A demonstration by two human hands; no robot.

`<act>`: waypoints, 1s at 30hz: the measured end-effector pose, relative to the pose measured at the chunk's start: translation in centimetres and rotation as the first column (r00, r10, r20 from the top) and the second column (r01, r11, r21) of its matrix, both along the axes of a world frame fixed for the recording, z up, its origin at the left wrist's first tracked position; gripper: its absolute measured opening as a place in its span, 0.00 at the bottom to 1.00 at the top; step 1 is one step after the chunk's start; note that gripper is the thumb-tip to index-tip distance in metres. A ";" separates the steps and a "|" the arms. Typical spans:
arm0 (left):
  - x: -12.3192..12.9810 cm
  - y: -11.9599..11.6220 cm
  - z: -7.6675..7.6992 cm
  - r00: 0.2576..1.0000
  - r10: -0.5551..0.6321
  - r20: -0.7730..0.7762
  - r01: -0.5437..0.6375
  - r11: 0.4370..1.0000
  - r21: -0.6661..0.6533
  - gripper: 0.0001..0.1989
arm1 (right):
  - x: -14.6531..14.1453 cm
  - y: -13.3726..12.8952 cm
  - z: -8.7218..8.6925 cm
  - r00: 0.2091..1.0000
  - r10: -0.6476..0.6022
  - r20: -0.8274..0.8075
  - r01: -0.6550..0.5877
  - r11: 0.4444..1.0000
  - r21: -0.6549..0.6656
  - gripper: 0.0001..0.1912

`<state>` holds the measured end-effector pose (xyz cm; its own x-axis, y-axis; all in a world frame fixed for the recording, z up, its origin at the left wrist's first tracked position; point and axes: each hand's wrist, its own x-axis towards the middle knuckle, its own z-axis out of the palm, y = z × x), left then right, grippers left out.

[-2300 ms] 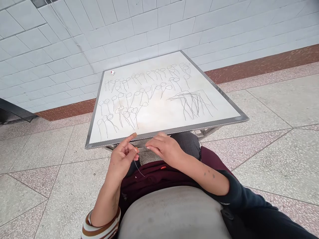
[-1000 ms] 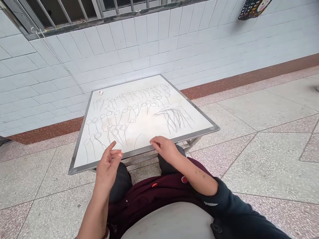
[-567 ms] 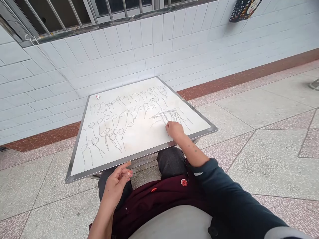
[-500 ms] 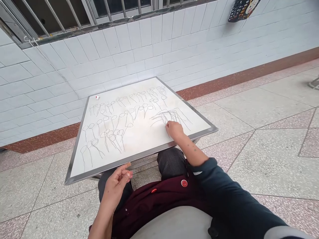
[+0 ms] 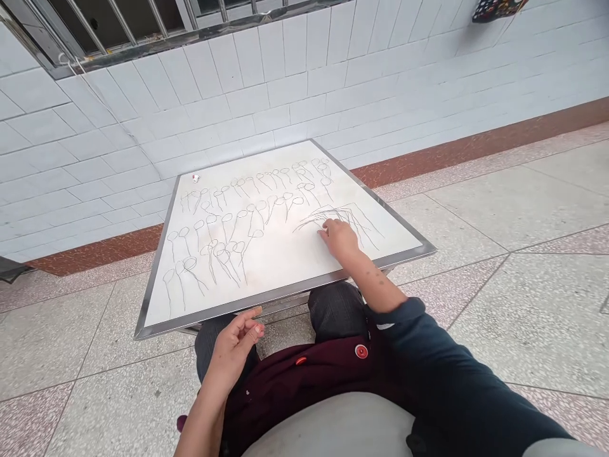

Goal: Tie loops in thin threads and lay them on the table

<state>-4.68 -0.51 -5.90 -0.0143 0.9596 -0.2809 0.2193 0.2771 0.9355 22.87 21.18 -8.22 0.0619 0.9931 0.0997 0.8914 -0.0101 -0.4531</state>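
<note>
A white table with a metal rim carries rows of thin dark wire pieces, each a loop with a tail, such as the looped wire near its left side. Toward the right lies a loose bunch of straighter wires. Over the near edge of this bunch is my right hand, thumb and forefinger a little apart, with nothing visible between them. Below the table's front edge, above my lap, my left hand hangs with its fingers slightly curled and apart, holding nothing visible.
A small white and red item sits at the table's back left corner. Behind the table stands a white tiled wall with a barred window. A dark patterned bag hangs at the upper right. My knees are under the front edge.
The view has shifted, so the table appears slightly further right. My right hand's thumb and forefinger have parted, and the hand is a little further over the bunch. My left hand looks much the same.
</note>
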 end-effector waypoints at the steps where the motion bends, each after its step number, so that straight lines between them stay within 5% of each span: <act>1: 0.0 0.0 -0.1 1.000 0.001 0.003 -0.001 1.000 -0.001 0.25 | -1.2 -0.5 0.2 0.999 0.051 -0.019 -0.051 0.999 0.017 0.13; 6: 0.2 0.0 -0.4 1.000 -0.002 0.020 0.002 1.000 0.008 0.24 | -9.3 -3.2 0.1 0.903 0.410 -0.133 -0.411 0.911 0.017 0.07; 11: 0.0 -0.9 -0.6 0.999 -0.006 0.033 0.005 1.000 0.017 0.22 | -14.9 -2.4 -0.6 0.850 0.507 -0.144 -0.509 0.860 0.025 0.10; 16: 0.0 -0.5 -0.1 0.959 -0.017 -0.282 0.098 0.957 0.274 0.18 | -16.7 0.0 -1.4 0.828 0.557 -0.057 -0.557 0.830 0.014 0.14; 19: 0.0 1.8 -0.1 0.800 -0.006 -0.600 0.325 0.845 0.425 0.20 | -17.1 0.4 -1.9 0.816 0.577 0.004 -0.577 0.816 -0.001 0.13; 21: -0.2 3.8 -0.8 0.674 0.026 -0.738 0.417 0.811 0.410 0.22 | -17.2 0.2 -2.0 0.814 0.580 0.035 -0.580 0.814 -0.003 0.13; 24: -0.8 6.0 -2.5 0.599 0.063 -0.799 0.421 0.823 0.381 0.23 | -17.1 -0.2 -1.9 0.815 0.575 0.065 -0.576 0.817 -0.009 0.15; 30: -1.5 6.7 -4.9 0.587 0.133 -0.799 0.352 0.846 0.400 0.24 | -17.1 -0.4 -1.3 0.803 0.588 0.098 -0.589 0.808 -0.027 0.15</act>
